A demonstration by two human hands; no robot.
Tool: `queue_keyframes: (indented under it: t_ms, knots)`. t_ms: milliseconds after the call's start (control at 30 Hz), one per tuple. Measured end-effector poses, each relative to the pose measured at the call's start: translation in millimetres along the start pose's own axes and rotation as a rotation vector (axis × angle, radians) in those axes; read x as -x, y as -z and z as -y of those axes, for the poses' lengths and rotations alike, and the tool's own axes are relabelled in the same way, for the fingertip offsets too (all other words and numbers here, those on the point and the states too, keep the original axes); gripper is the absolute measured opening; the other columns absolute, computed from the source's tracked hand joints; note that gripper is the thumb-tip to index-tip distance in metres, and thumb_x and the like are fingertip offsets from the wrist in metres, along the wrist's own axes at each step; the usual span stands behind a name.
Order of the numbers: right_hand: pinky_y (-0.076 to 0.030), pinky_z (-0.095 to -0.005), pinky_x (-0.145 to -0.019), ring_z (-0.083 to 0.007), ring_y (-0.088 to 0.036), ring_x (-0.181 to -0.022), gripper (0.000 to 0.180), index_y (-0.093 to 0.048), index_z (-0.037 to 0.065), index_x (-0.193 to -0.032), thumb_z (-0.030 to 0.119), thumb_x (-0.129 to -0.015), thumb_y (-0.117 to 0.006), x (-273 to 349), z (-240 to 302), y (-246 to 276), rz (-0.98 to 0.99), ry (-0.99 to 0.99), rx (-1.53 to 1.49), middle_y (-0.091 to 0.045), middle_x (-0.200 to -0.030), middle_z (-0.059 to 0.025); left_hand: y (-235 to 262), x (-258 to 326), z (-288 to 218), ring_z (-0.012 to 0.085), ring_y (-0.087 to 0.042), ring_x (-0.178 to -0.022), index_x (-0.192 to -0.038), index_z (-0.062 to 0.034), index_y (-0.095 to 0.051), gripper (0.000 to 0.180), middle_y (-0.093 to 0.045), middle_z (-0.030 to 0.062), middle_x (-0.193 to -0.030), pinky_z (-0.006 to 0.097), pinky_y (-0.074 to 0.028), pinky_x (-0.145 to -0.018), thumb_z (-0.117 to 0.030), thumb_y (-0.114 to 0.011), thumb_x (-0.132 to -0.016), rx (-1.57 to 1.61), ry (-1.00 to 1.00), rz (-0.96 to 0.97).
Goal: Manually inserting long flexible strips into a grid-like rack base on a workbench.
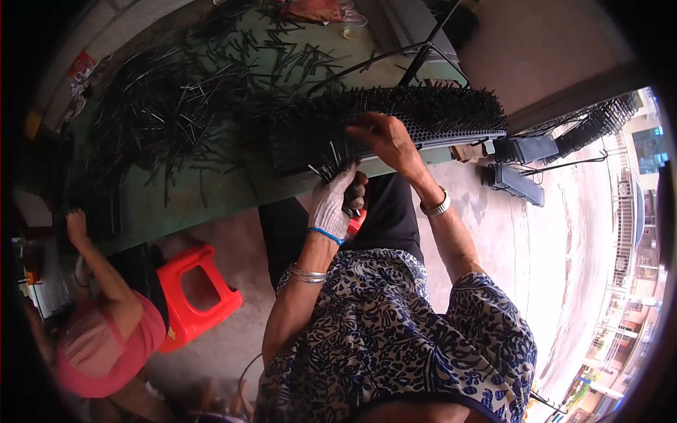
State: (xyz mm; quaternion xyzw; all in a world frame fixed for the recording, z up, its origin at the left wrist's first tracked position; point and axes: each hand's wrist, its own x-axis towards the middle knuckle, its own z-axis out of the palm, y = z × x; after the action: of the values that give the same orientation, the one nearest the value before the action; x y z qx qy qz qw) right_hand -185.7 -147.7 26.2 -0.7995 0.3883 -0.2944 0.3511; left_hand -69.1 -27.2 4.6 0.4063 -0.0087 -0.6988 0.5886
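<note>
Black rods [326, 170], any lettering indistinct

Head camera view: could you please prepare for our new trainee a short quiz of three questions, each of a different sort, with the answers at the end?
1. True or false: the left hand is gloved, while the right hand is bare.

2. Choose one. The left hand holds:
a) a hammer
b) a bunch of thin black sticks
c) a paper cup

3. Fill in the missing word: at the person's left, near the green table, there is a stool whose colour is ____.

Key: 1. True. 2. b. 3. red.
</note>
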Motion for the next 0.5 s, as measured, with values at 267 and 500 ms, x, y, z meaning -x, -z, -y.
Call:
queue_keyframes:
  t_ms: [267, 500]
  knots:
    - [-0.046, -0.0254, -0.057, -0.0094, -0.058, -0.062, 0.014, -0.063, -0.002, -0.097, 0.01, -0.09, -0.061, 3, 10, 19, 0.037, -0.158, -0.215, -0.064, -0.076, -0.0056, -2, -7, 0, 0.0151, -0.064, -0.061, -0.104, -0.0055, -0.062, 0.021, -0.071, 0.0133, -0.087, 0.025, -0.044, -0.045, -0.023, -0.063, -0.093, -0.012, 0.024, -0.033]
    - [-0.048, -0.03, -0.06, -0.0216, -0.062, -0.066, 0.006, -0.058, -0.001, -0.095, 0.004, -0.09, -0.059, -25, -7, 6, -0.505, 0.224, 0.149, -0.064, -0.078, -0.0118, -4, -13, 4, 0.0143, -0.06, -0.058, -0.104, -0.0065, -0.061, 0.019, -0.069, 0.0106, -0.081, 0.026, -0.043, -0.045, -0.023, -0.061, -0.094, 0.0, 0.058, -0.094]
